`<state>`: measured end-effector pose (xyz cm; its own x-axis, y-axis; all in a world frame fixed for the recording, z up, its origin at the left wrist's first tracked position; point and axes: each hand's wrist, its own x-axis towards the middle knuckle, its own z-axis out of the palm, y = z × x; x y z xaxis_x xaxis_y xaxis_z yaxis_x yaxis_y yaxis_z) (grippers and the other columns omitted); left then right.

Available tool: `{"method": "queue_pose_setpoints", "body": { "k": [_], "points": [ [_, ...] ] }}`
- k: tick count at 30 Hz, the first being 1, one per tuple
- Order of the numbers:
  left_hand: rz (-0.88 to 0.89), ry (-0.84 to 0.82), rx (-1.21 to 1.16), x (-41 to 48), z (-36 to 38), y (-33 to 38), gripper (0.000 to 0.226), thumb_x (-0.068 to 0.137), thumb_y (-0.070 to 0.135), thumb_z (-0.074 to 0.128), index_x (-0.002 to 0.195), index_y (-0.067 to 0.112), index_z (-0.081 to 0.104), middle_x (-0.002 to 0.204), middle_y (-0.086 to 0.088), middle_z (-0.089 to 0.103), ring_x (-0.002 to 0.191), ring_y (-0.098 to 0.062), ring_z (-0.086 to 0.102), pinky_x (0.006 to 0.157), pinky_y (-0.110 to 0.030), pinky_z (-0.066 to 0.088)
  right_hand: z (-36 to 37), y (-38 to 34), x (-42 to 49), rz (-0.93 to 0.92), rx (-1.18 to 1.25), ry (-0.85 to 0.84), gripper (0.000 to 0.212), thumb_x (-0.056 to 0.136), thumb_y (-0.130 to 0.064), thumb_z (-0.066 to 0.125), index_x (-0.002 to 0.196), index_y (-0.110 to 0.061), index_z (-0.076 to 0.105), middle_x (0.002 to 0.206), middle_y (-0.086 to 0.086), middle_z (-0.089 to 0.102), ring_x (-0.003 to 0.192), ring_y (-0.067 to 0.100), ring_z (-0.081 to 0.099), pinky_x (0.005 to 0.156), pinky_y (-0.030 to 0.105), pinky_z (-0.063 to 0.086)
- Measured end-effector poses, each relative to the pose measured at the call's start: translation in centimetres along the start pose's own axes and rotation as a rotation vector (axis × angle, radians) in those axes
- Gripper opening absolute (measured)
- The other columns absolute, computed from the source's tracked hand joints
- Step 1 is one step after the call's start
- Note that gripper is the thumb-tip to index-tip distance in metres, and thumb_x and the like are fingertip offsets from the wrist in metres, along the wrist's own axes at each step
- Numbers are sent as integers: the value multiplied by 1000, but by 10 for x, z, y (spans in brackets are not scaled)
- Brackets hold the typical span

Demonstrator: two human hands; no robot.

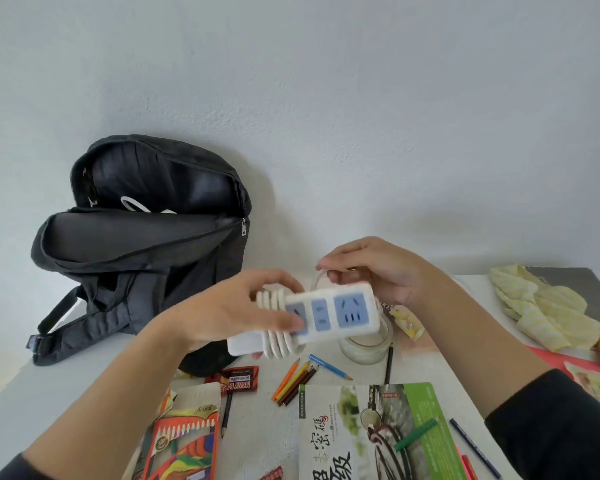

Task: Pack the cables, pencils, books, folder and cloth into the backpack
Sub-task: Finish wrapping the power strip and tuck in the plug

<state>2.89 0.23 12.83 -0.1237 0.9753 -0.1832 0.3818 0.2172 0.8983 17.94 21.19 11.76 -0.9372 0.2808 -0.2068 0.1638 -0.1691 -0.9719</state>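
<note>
Above a cluttered white table [49, 386], 2 hands hold a white power strip [336, 313] beside the open black backpack [146, 244]: the left hand [232, 313] grips its coiled cord [274, 299], the right hand [378, 271] pinches a loop of it; loose coloured pencils [295, 379] lie beneath.

White plastic power strip [329, 311], cord-wrapped: gripped in my left hand [229, 313], my right hand [378, 271] pinching its cord; open black fabric backpack [146, 237] behind.
</note>
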Motion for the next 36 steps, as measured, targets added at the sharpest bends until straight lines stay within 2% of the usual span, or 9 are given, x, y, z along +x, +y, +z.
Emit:
{"method": "queue_pose_setpoints", "body": {
  "k": [4, 8, 10, 14, 17, 22, 25, 28, 36],
  "points": [
    [-65, 218, 582, 13, 16, -10, 47, 82, 60, 76, 122, 48, 55, 96, 13, 73, 81, -6, 67, 79, -35, 57, 21, -3, -3, -117, -272, 23, 19, 86, -7, 78, 103, 1, 78, 81, 14, 73, 57, 9, 49, 53, 19, 37],
    [-21, 364, 125, 21, 11, -15, 33, 89, 47, 74, 116, 31, 65, 90, 0, 75, 68, -12, 70, 64, -34, 56, 41, 8, 0, -321, -543, 234, 35, 89, -16, 79, 124, -15, 73, 89, -2, 76, 60, 8, 60, 65, 23, 49],
    [11, 449, 32, 19, 6, -13, 36, 84, 50, 77, 106, 23, 66, 82, -4, 74, 62, -16, 67, 60, -33, 54, 44, 10, -2, -447, -571, 247, 24, 95, -21, 73, 118, -16, 75, 85, -4, 76, 56, 9, 57, 61, 25, 48],
    [97, 531, -176, 13, 5, -9, 51, 84, 57, 71, 109, 13, 63, 89, -16, 73, 67, -33, 69, 60, -41, 58, 44, 17, -10, -615, -452, 241, 18, 100, -19, 65, 112, -14, 79, 76, -5, 72, 58, 18, 51, 60, 37, 46],
    [98, 531, -434, 11, 7, 1, 61, 94, 60, 55, 117, 4, 65, 90, -17, 68, 63, -28, 63, 55, -37, 54, 44, 25, -14, -638, -361, 219, 24, 97, -13, 68, 120, -13, 76, 77, 4, 72, 58, 18, 48, 57, 37, 44],
    [46, 523, -692, 9, 15, 10, 49, 95, 48, 63, 121, 7, 70, 88, -15, 66, 58, -23, 59, 48, -30, 46, 42, 24, -26, -577, -283, 188, 16, 94, -19, 71, 90, -6, 79, 62, 8, 62, 57, 22, 46, 57, 29, 42],
    [60, 419, -761, 6, 17, 11, 41, 94, 45, 61, 117, 12, 73, 85, -12, 64, 57, -22, 53, 53, -30, 39, 37, 22, -28, -402, -423, 216, 68, 94, -51, 56, 62, 8, 47, 57, 10, 35, 58, 22, 29, 59, 17, 32],
    [102, 342, -779, 5, 15, 6, 43, 92, 47, 63, 121, 16, 73, 89, -11, 61, 63, -21, 50, 55, -32, 34, 33, 27, -27, -231, -482, 155, 65, 89, -62, 49, 63, -6, 30, 62, 2, 23, 63, 20, 18, 54, 17, 25],
    [74, 123, -694, 0, 19, -2, 36, 91, 38, 60, 110, 8, 70, 73, -8, 60, 50, -17, 52, 43, -26, 45, 23, 9, -26, -114, -506, 260, 37, 95, -39, 68, 74, -13, 52, 63, -4, 38, 59, 9, 36, 65, 26, 32]
  ]
}}
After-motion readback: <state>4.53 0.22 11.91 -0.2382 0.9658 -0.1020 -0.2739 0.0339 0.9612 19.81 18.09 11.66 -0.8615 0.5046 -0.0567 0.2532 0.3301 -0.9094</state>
